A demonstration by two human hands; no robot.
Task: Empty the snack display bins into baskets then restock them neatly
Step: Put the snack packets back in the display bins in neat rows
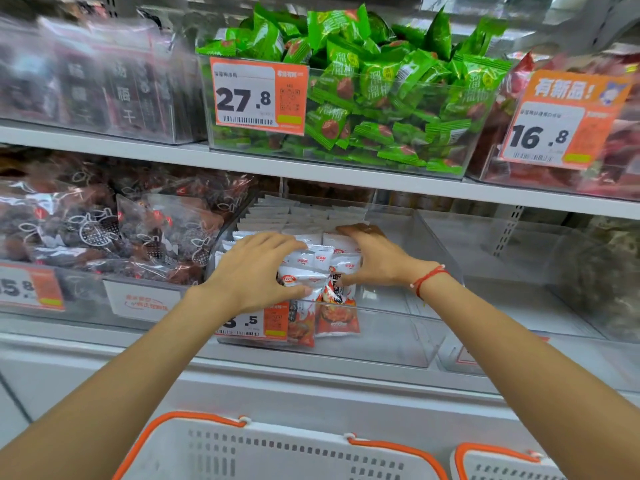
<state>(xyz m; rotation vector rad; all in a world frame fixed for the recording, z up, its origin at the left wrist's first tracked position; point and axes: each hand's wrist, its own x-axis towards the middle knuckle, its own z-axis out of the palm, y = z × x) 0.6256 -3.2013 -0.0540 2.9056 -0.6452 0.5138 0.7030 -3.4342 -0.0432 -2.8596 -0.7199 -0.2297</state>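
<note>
Squaring up white-and-red snack packets (323, 292) in the clear bin (398, 327) at frame centre. Left hand (254, 270) and right hand (372, 258) curl round the front stack from both sides. Best pressing evenly, keeping packets upright, aligned with rows behind. Baskets (242, 448) sit bottom edge.

Plastic & foil everywhere, mostly glossy

Clear acrylic bin (398, 327) is looking smooth & see-through; white-and-red snack packets (334, 317) are shining w/ a glossy film; green candy wrappers (374, 74) are glinting like foil; paper price tag (258, 97) is reading matt; white basket (277, 452) is looking matt plastic w/ orange rim; red cord bracelet (429, 277) is looking woven.
</note>
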